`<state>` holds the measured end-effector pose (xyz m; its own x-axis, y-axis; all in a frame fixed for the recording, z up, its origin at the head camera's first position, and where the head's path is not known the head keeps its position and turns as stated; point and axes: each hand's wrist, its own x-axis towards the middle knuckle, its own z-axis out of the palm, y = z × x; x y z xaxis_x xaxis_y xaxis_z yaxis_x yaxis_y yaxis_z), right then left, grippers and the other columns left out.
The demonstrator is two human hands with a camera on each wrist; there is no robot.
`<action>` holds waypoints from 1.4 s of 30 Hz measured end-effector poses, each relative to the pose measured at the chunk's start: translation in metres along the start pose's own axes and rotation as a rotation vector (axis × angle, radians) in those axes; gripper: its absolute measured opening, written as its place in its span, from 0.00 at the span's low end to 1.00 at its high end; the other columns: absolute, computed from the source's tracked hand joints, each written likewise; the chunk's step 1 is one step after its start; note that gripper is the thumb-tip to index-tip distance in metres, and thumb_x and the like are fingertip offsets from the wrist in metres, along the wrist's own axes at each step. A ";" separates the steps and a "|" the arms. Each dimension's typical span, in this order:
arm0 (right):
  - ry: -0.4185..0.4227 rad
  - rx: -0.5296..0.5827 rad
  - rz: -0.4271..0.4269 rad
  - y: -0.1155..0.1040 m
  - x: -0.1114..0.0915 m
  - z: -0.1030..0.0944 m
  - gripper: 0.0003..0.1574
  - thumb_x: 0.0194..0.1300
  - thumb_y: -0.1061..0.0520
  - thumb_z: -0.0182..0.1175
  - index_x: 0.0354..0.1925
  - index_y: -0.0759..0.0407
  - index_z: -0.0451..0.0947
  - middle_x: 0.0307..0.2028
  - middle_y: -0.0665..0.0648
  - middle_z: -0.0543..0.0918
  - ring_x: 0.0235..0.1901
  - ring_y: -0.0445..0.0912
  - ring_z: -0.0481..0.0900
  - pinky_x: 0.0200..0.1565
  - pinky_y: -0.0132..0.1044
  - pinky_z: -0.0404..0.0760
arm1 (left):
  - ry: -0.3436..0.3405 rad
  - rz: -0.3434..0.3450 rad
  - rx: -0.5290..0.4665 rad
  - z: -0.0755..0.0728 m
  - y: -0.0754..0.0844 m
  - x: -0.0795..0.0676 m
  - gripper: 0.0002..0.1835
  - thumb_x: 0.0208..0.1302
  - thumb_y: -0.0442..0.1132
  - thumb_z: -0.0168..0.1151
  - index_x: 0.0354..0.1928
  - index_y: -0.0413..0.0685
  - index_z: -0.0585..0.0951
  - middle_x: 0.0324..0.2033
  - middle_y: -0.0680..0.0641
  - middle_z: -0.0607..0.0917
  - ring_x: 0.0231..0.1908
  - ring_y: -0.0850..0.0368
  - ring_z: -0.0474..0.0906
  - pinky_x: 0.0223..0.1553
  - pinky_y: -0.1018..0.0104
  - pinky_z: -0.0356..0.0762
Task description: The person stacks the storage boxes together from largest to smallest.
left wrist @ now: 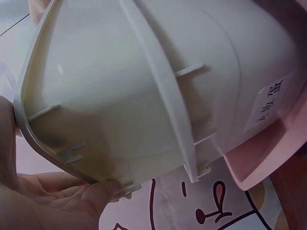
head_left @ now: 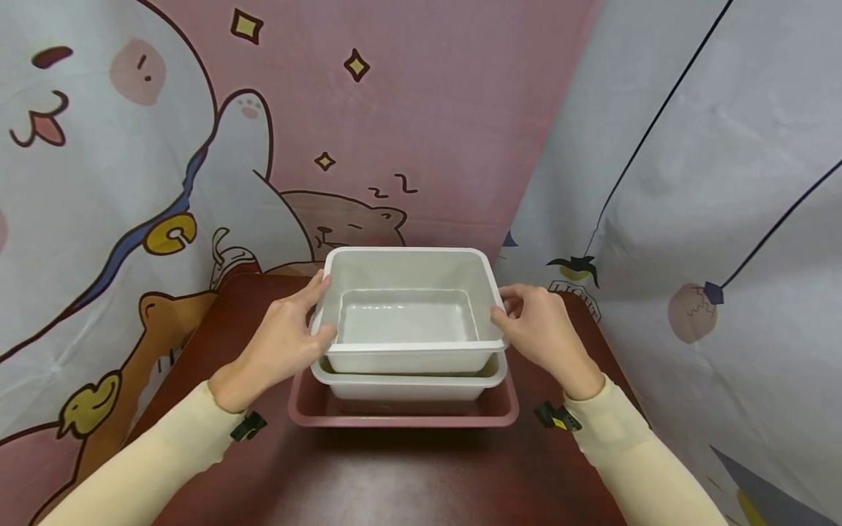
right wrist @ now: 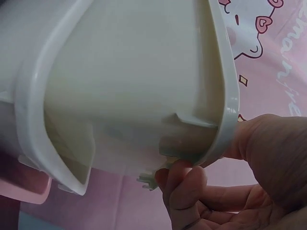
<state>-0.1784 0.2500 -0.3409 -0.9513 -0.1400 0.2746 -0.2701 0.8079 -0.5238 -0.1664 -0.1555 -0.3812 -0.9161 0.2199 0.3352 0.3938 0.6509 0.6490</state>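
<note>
A white plastic bin (head_left: 408, 358) is held by both hands at its two ends. On its left end, my left hand (head_left: 286, 336) grips the rim, thumb near the front corner. My right hand (head_left: 542, 329) pinches the right end of the rim with thumb and curled fingers. The held bin sits partly inside a second white bin (head_left: 406, 391), whose rim shows lower down. That second bin stands in a wider pink bin (head_left: 404, 421). In the left wrist view a paper label (left wrist: 268, 103) with printed characters is stuck to the lower white bin's side.
The stack stands on a dark red-brown table (head_left: 395, 482). Behind and at the sides hangs a cloth (head_left: 447, 109) printed with cartoon animals. Each wrist wears a dark strap, the left strap (head_left: 248, 426) and the right strap (head_left: 558, 416).
</note>
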 end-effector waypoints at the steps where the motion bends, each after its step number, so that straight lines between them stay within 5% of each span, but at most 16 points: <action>1: -0.003 0.000 0.001 0.001 0.000 0.001 0.22 0.76 0.57 0.69 0.60 0.70 0.92 0.37 0.61 0.93 0.30 0.47 0.84 0.29 0.34 0.77 | -0.004 0.000 -0.002 0.001 -0.001 0.000 0.43 0.71 0.33 0.67 0.88 0.34 0.70 0.88 0.31 0.68 0.19 0.60 0.67 0.18 0.66 0.68; 6: -0.017 0.005 0.002 0.005 0.001 0.005 0.21 0.76 0.58 0.68 0.59 0.71 0.92 0.35 0.61 0.93 0.25 0.45 0.81 0.26 0.34 0.74 | -0.026 -0.001 0.000 0.004 -0.004 0.000 0.44 0.70 0.33 0.67 0.88 0.34 0.69 0.89 0.32 0.67 0.16 0.65 0.56 0.18 0.67 0.66; 13: -0.053 0.014 0.015 0.011 0.001 0.011 0.20 0.77 0.57 0.69 0.58 0.69 0.93 0.32 0.59 0.92 0.20 0.44 0.76 0.23 0.34 0.70 | -0.048 -0.006 0.001 0.008 -0.009 0.000 0.44 0.71 0.33 0.68 0.88 0.32 0.68 0.89 0.31 0.65 0.17 0.63 0.68 0.18 0.68 0.68; 23: -0.083 0.015 0.050 0.019 0.002 0.022 0.21 0.77 0.55 0.72 0.59 0.69 0.93 0.31 0.58 0.89 0.18 0.43 0.69 0.23 0.33 0.65 | -0.069 -0.013 0.031 0.014 -0.018 0.002 0.43 0.71 0.33 0.69 0.86 0.30 0.70 0.87 0.28 0.68 0.16 0.62 0.63 0.20 0.66 0.69; 31: -0.112 0.023 0.083 0.024 0.004 0.028 0.27 0.76 0.50 0.77 0.62 0.69 0.92 0.36 0.59 0.92 0.30 0.46 0.82 0.35 0.37 0.80 | -0.080 -0.001 0.060 0.019 -0.022 0.001 0.43 0.69 0.34 0.70 0.85 0.26 0.70 0.85 0.24 0.69 0.34 0.50 0.79 0.32 0.64 0.74; 34: -0.128 0.027 0.097 0.025 0.004 0.030 0.29 0.75 0.48 0.80 0.62 0.69 0.91 0.38 0.59 0.92 0.36 0.48 0.86 0.39 0.38 0.83 | -0.089 -0.008 0.049 0.019 -0.024 0.000 0.44 0.69 0.34 0.69 0.85 0.26 0.69 0.85 0.24 0.68 0.30 0.51 0.77 0.27 0.65 0.72; 38: -0.138 0.025 0.110 0.028 0.003 0.032 0.31 0.72 0.49 0.82 0.62 0.70 0.90 0.39 0.60 0.92 0.36 0.49 0.85 0.37 0.37 0.83 | -0.090 0.000 0.047 0.022 -0.025 0.000 0.43 0.69 0.33 0.69 0.85 0.25 0.69 0.85 0.23 0.68 0.36 0.47 0.83 0.33 0.62 0.79; 42: -0.127 0.021 0.108 0.032 0.002 0.035 0.31 0.71 0.50 0.82 0.61 0.71 0.90 0.39 0.61 0.93 0.35 0.49 0.87 0.36 0.36 0.83 | -0.088 0.002 0.065 0.026 -0.027 -0.001 0.44 0.69 0.33 0.69 0.85 0.25 0.69 0.86 0.24 0.68 0.64 0.37 0.88 0.52 0.51 0.86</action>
<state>-0.1936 0.2554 -0.3851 -0.9858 -0.1253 0.1122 -0.1669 0.8102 -0.5619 -0.1782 -0.1546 -0.4163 -0.9195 0.2826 0.2732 0.3926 0.6955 0.6018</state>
